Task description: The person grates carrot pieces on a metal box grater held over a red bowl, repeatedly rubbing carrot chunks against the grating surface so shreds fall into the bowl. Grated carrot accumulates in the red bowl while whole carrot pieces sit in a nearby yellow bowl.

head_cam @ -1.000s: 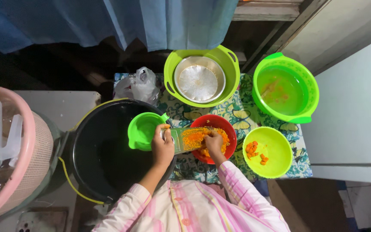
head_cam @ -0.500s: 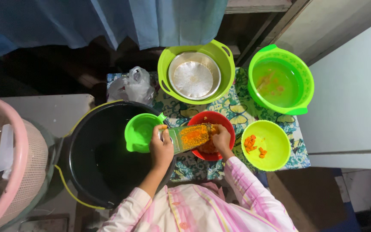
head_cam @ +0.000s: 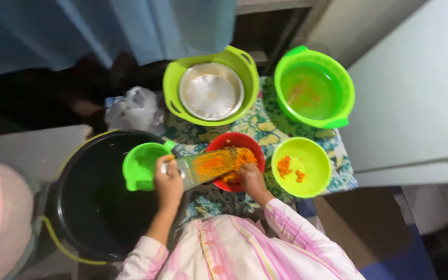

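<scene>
1. Patterned cloth (head_cam: 278,132) in green and blue covers the small table under your hands, with a blue curtain (head_cam: 130,31) hanging beyond it and a pale wall off to your right.
2. Your left hand (head_cam: 168,182) is closed around the near end of a flat metal grater (head_cam: 206,167), which slants from that hand out over the red bowl (head_cam: 234,142).
3. Your right hand (head_cam: 251,180) is curled at the grater's far end, over the red bowl's near rim; the fingers are bunched, but you cannot tell from here what they pinch.
4. Orange gratings (head_cam: 239,166) coat the grater and pile in the red bowl just ahead of your right hand.
5. Just right of your right hand sits a small lime bowl (head_cam: 315,179) with a few orange pieces (head_cam: 289,168) in it.
6. Just left of your left hand, a small green scoop cup (head_cam: 140,167) rests over a big black tub (head_cam: 94,207).
7. Beyond both hands stands a lime basin (head_cam: 172,93) holding a round metal dish (head_cam: 211,92); to its right, a bright green basin (head_cam: 338,83) holds cloudy water.
8. A crumpled plastic bag (head_cam: 133,109) lies beyond your left hand.
9. Your sleeves (head_cam: 296,233) are pink-striped.
</scene>
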Available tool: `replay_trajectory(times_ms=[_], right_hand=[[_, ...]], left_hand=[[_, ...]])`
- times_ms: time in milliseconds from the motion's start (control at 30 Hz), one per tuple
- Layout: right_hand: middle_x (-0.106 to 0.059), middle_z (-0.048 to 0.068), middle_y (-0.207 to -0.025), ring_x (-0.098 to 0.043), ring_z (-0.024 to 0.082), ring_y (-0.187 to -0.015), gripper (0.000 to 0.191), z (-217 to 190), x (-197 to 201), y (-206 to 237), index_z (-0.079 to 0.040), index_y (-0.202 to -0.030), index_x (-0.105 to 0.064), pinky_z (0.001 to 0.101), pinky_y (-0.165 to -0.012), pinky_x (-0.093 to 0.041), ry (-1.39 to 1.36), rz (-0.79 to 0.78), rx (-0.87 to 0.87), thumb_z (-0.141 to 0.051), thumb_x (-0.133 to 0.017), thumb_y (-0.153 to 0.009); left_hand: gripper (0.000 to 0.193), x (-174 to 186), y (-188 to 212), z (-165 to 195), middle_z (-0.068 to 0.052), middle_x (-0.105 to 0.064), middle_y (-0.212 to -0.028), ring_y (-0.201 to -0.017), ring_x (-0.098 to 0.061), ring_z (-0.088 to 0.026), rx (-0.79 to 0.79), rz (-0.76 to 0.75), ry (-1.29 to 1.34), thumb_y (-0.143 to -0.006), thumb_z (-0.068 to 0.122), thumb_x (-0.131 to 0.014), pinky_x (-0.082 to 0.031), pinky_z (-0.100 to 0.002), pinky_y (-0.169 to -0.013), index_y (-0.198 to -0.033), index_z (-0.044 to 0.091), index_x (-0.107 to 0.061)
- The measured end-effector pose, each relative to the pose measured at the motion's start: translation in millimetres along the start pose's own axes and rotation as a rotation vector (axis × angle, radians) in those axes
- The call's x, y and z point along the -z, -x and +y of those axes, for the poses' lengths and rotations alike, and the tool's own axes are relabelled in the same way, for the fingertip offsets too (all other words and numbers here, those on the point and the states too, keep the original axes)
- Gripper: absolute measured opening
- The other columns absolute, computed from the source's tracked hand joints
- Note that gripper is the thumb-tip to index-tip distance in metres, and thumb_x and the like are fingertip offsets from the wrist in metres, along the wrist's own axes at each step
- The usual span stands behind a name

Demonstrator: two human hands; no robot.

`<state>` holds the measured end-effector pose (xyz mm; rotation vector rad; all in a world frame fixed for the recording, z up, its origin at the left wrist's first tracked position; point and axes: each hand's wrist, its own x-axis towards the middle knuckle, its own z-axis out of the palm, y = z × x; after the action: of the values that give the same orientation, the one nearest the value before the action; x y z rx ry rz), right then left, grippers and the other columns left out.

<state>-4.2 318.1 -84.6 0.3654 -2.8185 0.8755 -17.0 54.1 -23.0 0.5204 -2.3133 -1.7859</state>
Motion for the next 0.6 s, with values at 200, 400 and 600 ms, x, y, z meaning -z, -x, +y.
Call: replay_trajectory(times_ms=[200, 400, 600], right_hand=[[-0.065, 0.023, -0.101, -0.065, 0.045, -0.095, 0.029, -23.8, -9.4, -13.1, 0.001, -0.104, -0.063, 0.0483, -0.079, -0.053, -0.2, 0.116, -0.085, 0.003, -0.061, -0.075], [-0.075, 0.019, -0.096, -0.075, 0.034, -0.088, 0.026, 20.1, 17.8, -5.8, -0.008, -0.109, -0.074, 0.0423, -0.081, -0.058, -0.329, 0.009, -0.525, -0.009, -0.063, -0.085], [-0.077, 0.017, -0.093, -0.077, 0.036, -0.083, 0.024, 108.0, 86.2, 21.3, -0.009, -0.102, -0.078, 0.0432, -0.077, -0.06, -0.114, 0.064, -0.83, -0.013, -0.065, -0.082]], left_hand=[[0.019, 24.1, -7.9, -10.7, -0.01, -0.067, -0.098, -0.086, -0.06, -0.02, -0.149, 0.012, -0.081, -0.102, 0.013, -0.059, -0.05, -0.034, -0.081, -0.116, 0.002, -0.065], [0.017, 39.7, -8.9, -5.3, -0.006, -0.063, -0.095, -0.077, -0.056, -0.014, 0.077, -0.01, 0.007, -0.104, 0.014, -0.059, -0.047, -0.029, -0.068, -0.118, 0.005, -0.065], [0.018, 48.4, -11.2, -1.0, -0.005, -0.064, -0.098, -0.082, -0.058, -0.013, 0.061, 0.021, 0.018, -0.104, 0.013, -0.06, -0.048, -0.028, -0.072, -0.12, 0.004, -0.064]])
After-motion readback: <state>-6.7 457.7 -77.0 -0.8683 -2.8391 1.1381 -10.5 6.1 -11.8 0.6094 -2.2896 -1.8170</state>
